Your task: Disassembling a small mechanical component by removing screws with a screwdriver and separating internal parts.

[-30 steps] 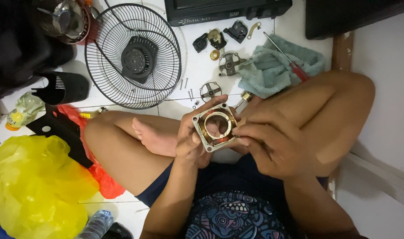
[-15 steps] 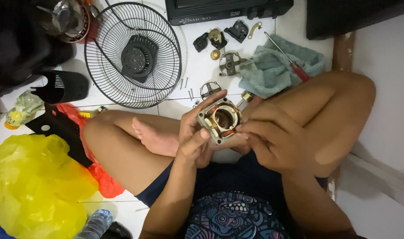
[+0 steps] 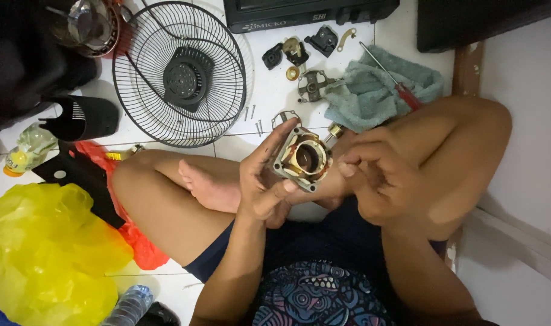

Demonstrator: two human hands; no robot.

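White floor tiles [image 3: 269,90] run under a person sitting cross-legged, and the action is right in the lap. Left hand [image 3: 264,184] has the motor [image 3: 302,159], a squarish metal frame with copper windings and a round bore; the index finger lies along its upper left edge, the thumb props its lower corner, the palm cups it from behind. Its open face tilts up toward the camera, and a brass shaft end pokes out at the upper right. Right hand [image 3: 372,181] sits just beside it on the right, fingers curled loosely inward, tips near the frame's right edge; whether they pinch anything small, I cannot tell. So the motor lies left of those fingers, already in the left hand's grip. Farther out on the floor: loose screws [image 3: 255,121], a teal cloth [image 3: 378,90] with a red screwdriver [image 3: 402,90] across it, small fan parts [image 3: 311,84], then the wire grille [image 3: 180,72]
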